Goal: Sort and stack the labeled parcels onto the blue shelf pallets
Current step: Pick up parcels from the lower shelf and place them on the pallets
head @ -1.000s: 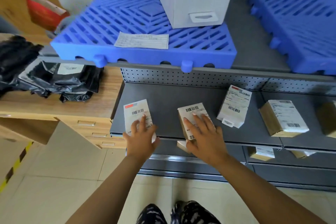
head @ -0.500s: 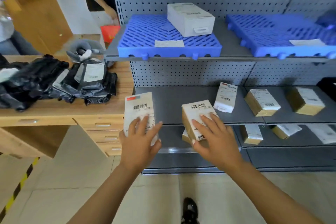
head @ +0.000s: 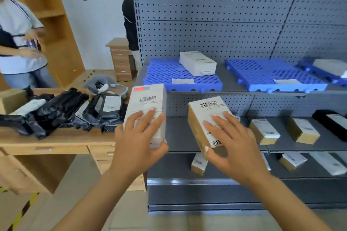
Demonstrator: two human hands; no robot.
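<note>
- Carrying step, I judge: the white box (head: 146, 103) and brown box (head: 201, 122) are held in the air, near side of the shelves (head: 281, 148), below the blue pallets (head: 165, 73).
- Next, raise each onto its matching pallet.
- Left hand (head: 139, 137): fingers spread over the label, thumb hooked under the near end.
- Right hand (head: 232, 144) pinches the brown box likewise.

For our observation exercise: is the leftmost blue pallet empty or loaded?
Loaded. A white box sits at the rear right of the blue pallet, and a paper slip lies near its front edge.
</note>
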